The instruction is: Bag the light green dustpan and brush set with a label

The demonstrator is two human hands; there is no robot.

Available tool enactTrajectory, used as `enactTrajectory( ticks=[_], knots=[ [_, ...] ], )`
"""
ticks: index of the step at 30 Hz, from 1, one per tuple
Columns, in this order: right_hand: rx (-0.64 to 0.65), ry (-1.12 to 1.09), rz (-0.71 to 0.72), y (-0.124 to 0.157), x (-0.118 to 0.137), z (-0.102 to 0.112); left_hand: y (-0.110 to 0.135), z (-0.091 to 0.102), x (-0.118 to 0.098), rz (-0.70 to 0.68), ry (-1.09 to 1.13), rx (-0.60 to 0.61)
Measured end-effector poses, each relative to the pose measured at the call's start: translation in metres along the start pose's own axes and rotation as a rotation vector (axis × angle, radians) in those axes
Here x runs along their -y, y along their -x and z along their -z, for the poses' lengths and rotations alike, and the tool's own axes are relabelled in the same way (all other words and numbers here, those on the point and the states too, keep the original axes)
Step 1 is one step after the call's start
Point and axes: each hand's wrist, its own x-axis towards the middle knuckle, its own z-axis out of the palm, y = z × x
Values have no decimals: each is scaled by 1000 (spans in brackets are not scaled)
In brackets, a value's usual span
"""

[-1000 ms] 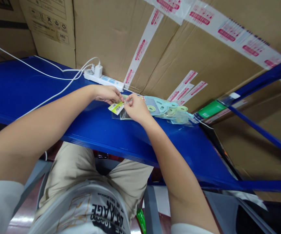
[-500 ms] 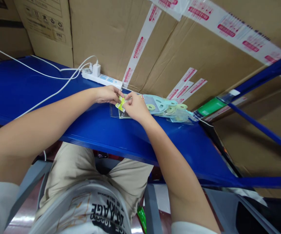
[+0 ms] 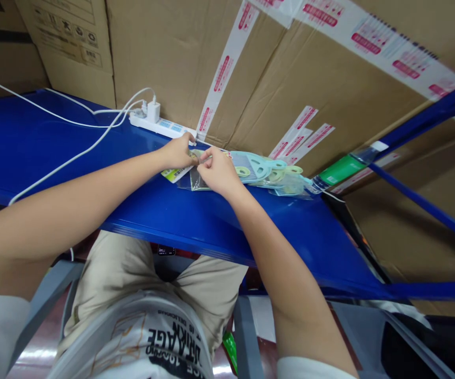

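Observation:
My left hand [image 3: 179, 151] is closed, its thumb and fingers curled at the open end of a clear plastic bag [image 3: 198, 181]. A yellow-green printed card [image 3: 175, 173] sticks out below this hand, partly covered by it. My right hand [image 3: 220, 171] pinches the same bag's edge from the right, fingers bent inward; the fingertips nearly meet those of my left hand. Under and beyond my right hand lie light-blue ribbed plastic pieces [image 3: 253, 166] with looped handles and pale-green parts, several of them overlapping in clear wrapping. What each fingertip grips is partly hidden.
Behind the blue table [image 3: 152, 205] stand taped cardboard boxes [image 3: 180, 58]. A white power strip [image 3: 164, 126] with a plug and white cables [image 3: 93, 150] lies at back left. A green-labelled bottle [image 3: 341, 169] leans by the blue frame at right.
The yellow-green card has moved left, from between my fingertips to below my left hand, and shows more of its face. My left hand has turned; my right hand stays nearly in place.

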Motion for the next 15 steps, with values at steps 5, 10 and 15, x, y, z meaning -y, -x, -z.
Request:
enactTrajectory(
  ticks=[5,10,15],
  knots=[
    [6,-12,-21,0,1,2,3,7,-3,47,-75,52],
    [-3,-15,-54,0,5,3,7,20,-8,127,-91,135],
    [6,-18,-21,-2,-2,2,9,29,-8,156,-20,262]
  ],
)
